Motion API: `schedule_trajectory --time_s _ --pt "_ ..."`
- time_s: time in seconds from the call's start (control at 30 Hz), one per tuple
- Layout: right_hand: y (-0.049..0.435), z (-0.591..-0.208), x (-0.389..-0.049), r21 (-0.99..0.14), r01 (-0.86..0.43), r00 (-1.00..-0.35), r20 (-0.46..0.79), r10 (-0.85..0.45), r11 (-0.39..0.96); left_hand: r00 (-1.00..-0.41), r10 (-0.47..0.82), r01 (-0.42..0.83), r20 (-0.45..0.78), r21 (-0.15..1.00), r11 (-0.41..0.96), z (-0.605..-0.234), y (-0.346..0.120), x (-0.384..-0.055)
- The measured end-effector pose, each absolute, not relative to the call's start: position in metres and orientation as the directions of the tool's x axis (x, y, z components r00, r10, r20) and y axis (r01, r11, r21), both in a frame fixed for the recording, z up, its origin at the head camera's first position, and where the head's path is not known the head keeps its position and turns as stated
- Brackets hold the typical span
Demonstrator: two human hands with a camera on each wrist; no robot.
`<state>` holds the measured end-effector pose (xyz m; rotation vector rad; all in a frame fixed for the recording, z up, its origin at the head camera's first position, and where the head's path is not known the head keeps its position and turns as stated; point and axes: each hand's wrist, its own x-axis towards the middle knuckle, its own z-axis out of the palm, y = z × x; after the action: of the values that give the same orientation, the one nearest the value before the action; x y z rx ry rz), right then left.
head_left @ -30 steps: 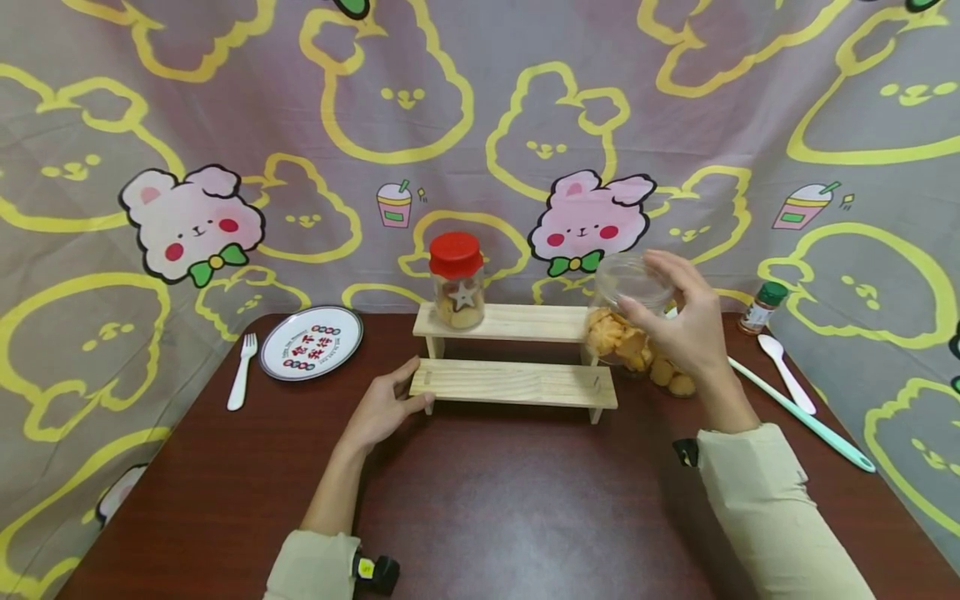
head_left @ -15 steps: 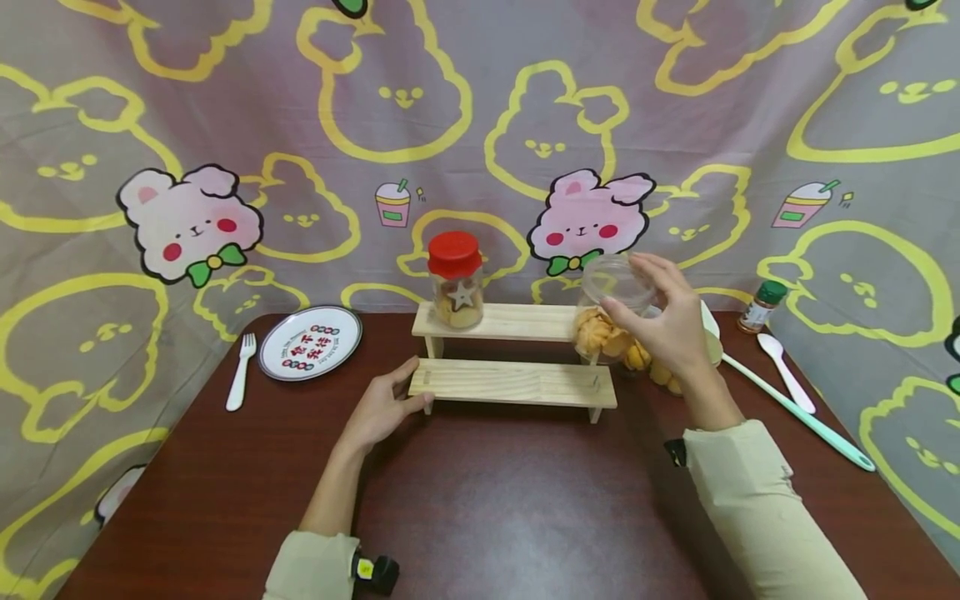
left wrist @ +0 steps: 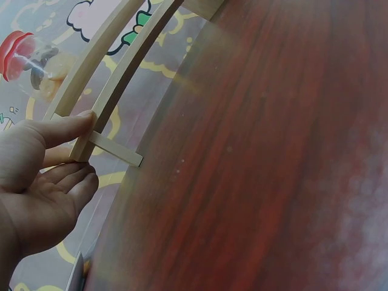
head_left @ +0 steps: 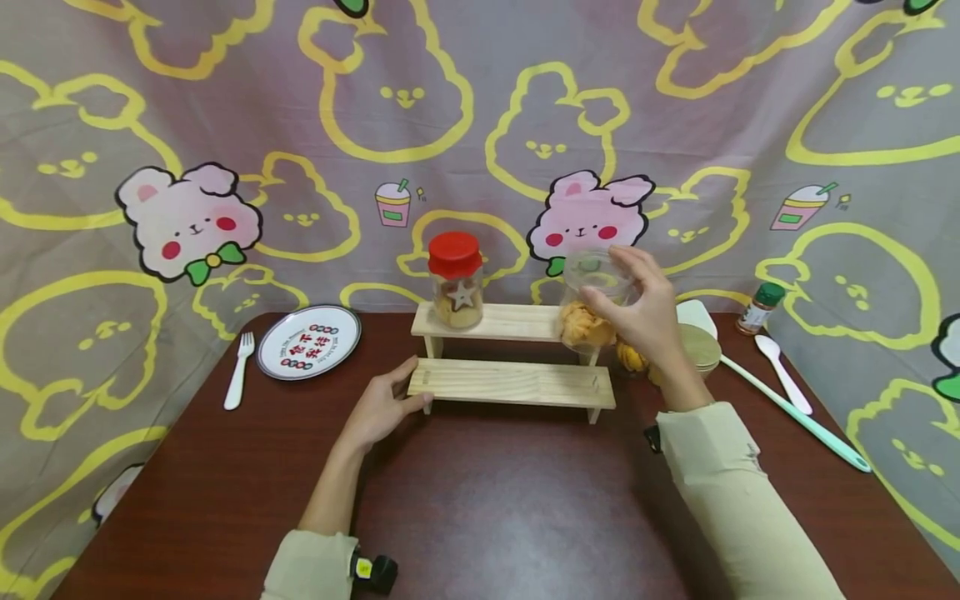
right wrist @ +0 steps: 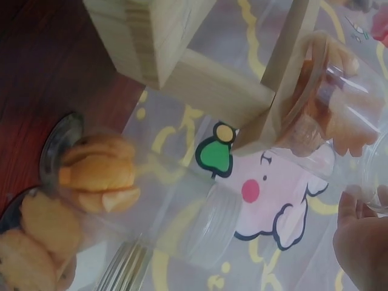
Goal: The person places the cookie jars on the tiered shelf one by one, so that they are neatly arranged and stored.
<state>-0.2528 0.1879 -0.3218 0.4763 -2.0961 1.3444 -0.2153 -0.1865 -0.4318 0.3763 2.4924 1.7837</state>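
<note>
My left hand (head_left: 381, 408) holds the left end of a two-tier wooden shelf (head_left: 517, 383); in the left wrist view the thumb presses the front board. On the upper tier's left stands a red-lidded jar (head_left: 456, 287) of cookies with a star on its side. With thumb and fingers round its top, my right hand (head_left: 639, 310) grips a clear jar (head_left: 583, 323) of orange-brown cookies at that tier's right end. Whether its base rests on the wood, I cannot tell. Behind that hand, another clear jar (right wrist: 100, 173) and one of round cookies (right wrist: 45, 227) are partly hidden.
A gold round lid-like thing (head_left: 701, 347) stands right of the shelf. Farther right are a green-handled spatula (head_left: 802, 417), a white spoon (head_left: 783, 375) and a green-capped spice bottle (head_left: 761, 308). A plate (head_left: 309, 342) and a white fork (head_left: 240, 371) lie left.
My right hand has carried the clear cookie jar leftward to the upper tier's right end, uncovering the gold round thing. The left hand keeps its hold on the shelf.
</note>
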Motion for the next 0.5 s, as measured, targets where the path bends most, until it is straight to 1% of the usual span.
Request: schedule_trajectory --time_s 0.27,0.37,0.5 --pt "0.163 -0.301 -0.241 -0.708 -0.6 -0.761 0.648 0.006 0.372 -0.969 0.224 0.171 0.1 0.93 0.326 -0.432 -0.186 -0.215" --pt "0.159 -0.3 -0.244 -0.708 -0.601 -0.762 0.647 0.0 0.371 -0.97 0.219 0.173 0.102 0.926 0.336 -0.433 -0.186 -0.216" --pt "0.159 -0.313 -0.264 -0.686 -0.62 -0.745 0.667 -0.01 0.382 -0.972 0.211 0.172 0.103 0.924 0.34 -0.432 -0.187 -0.216"
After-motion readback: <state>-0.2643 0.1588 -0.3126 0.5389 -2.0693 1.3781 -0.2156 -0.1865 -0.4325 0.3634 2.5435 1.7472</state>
